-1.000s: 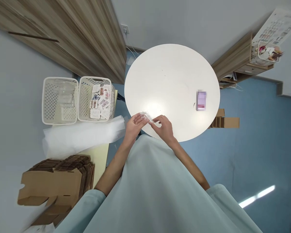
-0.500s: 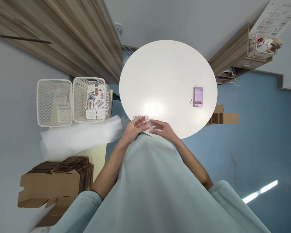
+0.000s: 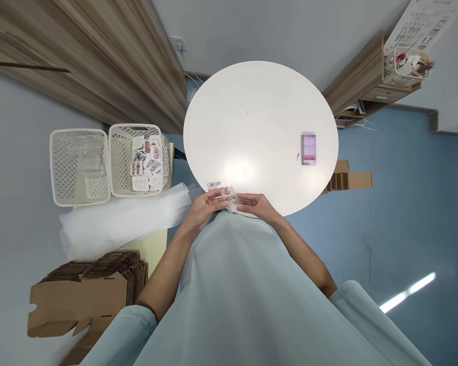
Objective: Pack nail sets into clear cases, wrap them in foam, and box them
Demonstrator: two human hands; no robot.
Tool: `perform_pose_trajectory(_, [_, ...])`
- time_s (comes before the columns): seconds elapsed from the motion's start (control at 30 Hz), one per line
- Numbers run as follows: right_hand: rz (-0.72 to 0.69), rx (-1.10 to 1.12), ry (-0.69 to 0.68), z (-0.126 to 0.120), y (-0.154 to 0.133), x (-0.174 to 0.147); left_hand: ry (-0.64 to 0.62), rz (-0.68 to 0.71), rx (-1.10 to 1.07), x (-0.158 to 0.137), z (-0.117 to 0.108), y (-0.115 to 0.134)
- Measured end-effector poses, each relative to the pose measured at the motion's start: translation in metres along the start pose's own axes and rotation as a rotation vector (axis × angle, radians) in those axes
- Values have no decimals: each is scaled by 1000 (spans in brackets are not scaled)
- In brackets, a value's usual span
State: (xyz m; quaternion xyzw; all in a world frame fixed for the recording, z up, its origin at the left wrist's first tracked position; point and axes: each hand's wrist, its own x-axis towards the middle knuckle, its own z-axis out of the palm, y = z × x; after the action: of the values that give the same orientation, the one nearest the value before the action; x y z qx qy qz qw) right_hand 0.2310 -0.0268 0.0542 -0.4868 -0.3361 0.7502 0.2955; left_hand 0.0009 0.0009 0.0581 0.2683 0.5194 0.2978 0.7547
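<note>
Between my two hands, over the near edge of the round white table (image 3: 267, 91), is a small clear plastic box (image 3: 228, 193). My left hand (image 3: 206, 206) grips its left side with thumb and fingers. On the right side, the fingers and thumb of my right hand (image 3: 256, 206) close on the same box. What lies inside the box, if anything, is too small to make out. Just beyond my left fingers, a set of press-on nails (image 3: 213, 185) lies on the table, partly covered by the hand.
At left stand a white basket (image 3: 112, 173) with cards of press-on nails and another basket (image 3: 53, 173) with clear boxes. Near them are a white plastic roll (image 3: 125, 218) and flattened cartons (image 3: 76, 300). A blurred purple item (image 3: 309, 149) lies on the table's right side.
The clear box has turned in my hands, from edge-on to showing a broader face. My hands have dropped slightly nearer my body, and more of the nail set shows. The view has shifted a little.
</note>
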Motion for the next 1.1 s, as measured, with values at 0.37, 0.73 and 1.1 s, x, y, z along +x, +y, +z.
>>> perform_pose_trajectory(0.37, [-111,38,79,5,-2,7,-80,72,-75,1,-7,1])
perform_pose_trajectory(0.73, [-164,-122,289,14,-8,25,-149,14,85,-7,-38,-2])
perform_pose_trajectory(1.1, [-151,-275,166,36,-7,58,-73,66,-19,-16,-44,-6])
